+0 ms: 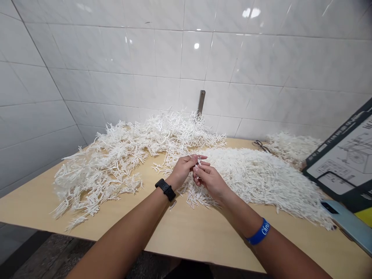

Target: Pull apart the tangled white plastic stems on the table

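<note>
Worktop (186, 240) carries a white tangle (116, 162), left, and a denser white pile (261, 174), right. Box (343, 151), far right, bears Chinese print, not clearly legible. Left hand (183, 169) and right hand (209, 179) meet near the pile's left end, fingertips pinching. Blue wristband (258, 232), right arm, reads "Chris". White sprig (199, 160) sits between both hands' fingertips.

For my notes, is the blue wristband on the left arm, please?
No, the wristband is on the right arm; the left arm wears a black band.
</note>
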A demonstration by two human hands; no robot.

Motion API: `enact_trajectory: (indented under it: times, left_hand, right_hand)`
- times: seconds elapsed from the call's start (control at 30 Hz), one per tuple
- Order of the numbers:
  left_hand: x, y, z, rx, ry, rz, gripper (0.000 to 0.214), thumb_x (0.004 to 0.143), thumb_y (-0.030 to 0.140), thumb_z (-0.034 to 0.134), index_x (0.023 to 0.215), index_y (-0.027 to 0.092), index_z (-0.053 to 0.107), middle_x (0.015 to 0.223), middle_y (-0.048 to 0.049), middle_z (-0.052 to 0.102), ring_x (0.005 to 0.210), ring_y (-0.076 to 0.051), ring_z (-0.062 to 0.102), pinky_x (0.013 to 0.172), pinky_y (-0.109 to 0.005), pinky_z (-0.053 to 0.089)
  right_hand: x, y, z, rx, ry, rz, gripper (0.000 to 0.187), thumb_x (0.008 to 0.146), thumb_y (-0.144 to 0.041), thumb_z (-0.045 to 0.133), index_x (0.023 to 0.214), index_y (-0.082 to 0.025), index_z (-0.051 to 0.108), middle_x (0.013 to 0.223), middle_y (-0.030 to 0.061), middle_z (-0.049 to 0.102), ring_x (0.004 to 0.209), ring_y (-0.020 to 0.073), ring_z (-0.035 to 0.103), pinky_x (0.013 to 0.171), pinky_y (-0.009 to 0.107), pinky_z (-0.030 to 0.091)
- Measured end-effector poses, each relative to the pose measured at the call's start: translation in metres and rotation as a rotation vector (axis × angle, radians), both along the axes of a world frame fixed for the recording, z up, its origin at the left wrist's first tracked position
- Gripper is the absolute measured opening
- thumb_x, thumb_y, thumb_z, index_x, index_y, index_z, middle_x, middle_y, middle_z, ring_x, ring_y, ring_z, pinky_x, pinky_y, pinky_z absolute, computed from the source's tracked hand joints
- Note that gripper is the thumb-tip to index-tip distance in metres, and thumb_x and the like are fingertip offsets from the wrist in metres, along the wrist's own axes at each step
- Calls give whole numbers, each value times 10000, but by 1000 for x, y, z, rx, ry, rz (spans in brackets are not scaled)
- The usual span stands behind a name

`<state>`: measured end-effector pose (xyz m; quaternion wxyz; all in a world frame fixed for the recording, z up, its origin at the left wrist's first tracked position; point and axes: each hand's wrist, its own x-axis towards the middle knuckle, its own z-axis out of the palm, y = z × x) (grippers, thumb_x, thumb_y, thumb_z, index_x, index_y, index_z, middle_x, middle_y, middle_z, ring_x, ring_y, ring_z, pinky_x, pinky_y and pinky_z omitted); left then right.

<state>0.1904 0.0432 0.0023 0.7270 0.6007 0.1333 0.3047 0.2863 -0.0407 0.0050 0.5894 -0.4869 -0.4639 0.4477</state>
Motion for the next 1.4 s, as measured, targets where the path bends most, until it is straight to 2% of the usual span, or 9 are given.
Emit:
enact_trajectory:
  times: [0.2,0.37,0.53,0.63,0.77,0.9,1.07,1.23,1.4]
  left_hand:
    - [-4,10,3,-48,-64,245,486,844,581,542,982,131,667,506,-5,603,442,-111,567,531,-240,484]
    - [-13,13,9,29,-78,163,551,872,586,496,1203,165,625,1063,-145,710,739,-157,671,729,-301,522]
    - [-9,5,11,200,-18,135,513,876,552,513,1192,174,657,1179,-136,677,1031,-243,627,828,-332,502]
    - [-5,2,9,215,28,104,484,853,536,556,1143,170,684,1247,-134,642,1016,-258,635,763,-322,517]
    - [-4,2,6,176,25,75,483,852,532,556,1111,147,690,1275,-155,618,741,-182,666,631,-302,519]
    - [-5,2,4,149,20,42,518,857,550,534,1098,118,688,1178,-166,669,532,-124,606,576,-314,512]
    - [0,4,2,304,23,203,469,814,550,593,864,104,732,852,-112,739,750,-199,673,750,-310,517]
    - [2,8,2,146,-33,361,466,829,581,553,850,134,681,500,-13,617,552,-151,622,742,-342,537]
    - [-6,10,6,27,-54,202,477,843,552,558,1082,156,672,1087,-143,702,871,-216,680,796,-349,516]
  right_hand:
    - [-11,-9,6,-20,-122,139,313,754,-375,620,534,-175,522,501,-20,454,489,97,388,491,257,284]
    - [0,-6,4,-19,-134,27,385,788,-523,610,636,-170,582,566,-11,495,489,95,404,477,251,293]
    - [5,-3,3,-93,131,85,544,772,-700,546,794,-166,647,764,46,601,550,112,502,472,251,365]
    - [2,-2,1,-58,192,49,442,704,-600,704,739,-169,615,728,23,585,547,102,497,479,241,372]
    - [1,-2,-2,-24,222,-13,382,697,-517,745,702,-175,573,651,-13,546,524,91,474,493,239,362]
    - [5,0,-2,-47,127,-44,384,705,-503,716,630,-175,531,574,-20,526,470,91,452,478,250,339]
    - [1,0,-1,-31,-55,-77,377,737,-426,616,494,-190,451,461,-35,438,425,84,376,457,256,282]
    - [-7,-3,-1,-67,-333,4,326,722,-298,566,482,-207,365,447,-58,345,452,82,293,472,257,212]
    - [5,-5,2,28,-625,-165,428,802,-405,565,519,-203,315,494,-56,284,496,92,255,495,263,193]
